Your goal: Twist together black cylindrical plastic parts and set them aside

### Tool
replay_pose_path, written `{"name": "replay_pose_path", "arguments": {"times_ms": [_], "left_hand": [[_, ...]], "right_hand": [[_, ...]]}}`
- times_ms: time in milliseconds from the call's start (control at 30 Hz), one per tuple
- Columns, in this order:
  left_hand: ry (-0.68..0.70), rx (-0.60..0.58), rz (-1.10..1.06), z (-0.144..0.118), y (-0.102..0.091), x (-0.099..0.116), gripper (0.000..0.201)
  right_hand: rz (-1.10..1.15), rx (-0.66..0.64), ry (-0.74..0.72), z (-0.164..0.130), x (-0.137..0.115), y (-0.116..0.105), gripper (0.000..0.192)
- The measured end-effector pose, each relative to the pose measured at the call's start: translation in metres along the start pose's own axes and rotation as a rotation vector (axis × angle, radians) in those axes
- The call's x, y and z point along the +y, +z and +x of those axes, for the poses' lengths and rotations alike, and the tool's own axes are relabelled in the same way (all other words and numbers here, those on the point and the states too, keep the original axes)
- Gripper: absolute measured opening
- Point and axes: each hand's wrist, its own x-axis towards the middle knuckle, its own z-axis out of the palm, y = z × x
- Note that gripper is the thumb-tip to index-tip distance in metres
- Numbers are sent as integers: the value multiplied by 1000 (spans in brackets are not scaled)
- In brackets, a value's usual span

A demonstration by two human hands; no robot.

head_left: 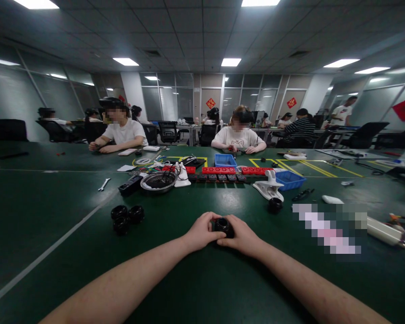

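A glossy black round part with a hole in its top is on the green table in front of me. My left hand grips it from the left, fingers curled round its far side and thumb at the front. From the right, my right hand closes on the same part, its thumb near the left one. Three similar black round parts are grouped to the left. Another black round part is to the right, by a white clip-shaped base. The held part's underside is hidden.
Beyond my hands are a metal bowl, red socket strips, and blue bins. A wrench lies at left, a white cylinder at right. Two people in headsets sit across the table.
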Motion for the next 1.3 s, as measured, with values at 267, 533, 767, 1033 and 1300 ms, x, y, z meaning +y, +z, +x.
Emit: {"name": "replay_pose_path", "arguments": {"times_ms": [267,533,767,1033,1300], "left_hand": [[36,-124,-46,2,-7,-2,44],[27,-106,-21,3,-7,0,43],[-15,-44,-28,-1,-2,2,41],[-23,148,70,-3,8,4,38],[35,-51,0,0,-3,1,39]], "right_hand": [[411,-257,-116,4,16,-13,30],[383,-232,-95,5,16,-12,27],[153,-56,43,3,13,3,30],[-232,112,87,1,0,12,37],[174,-127,-133,4,16,-2,38]]}}
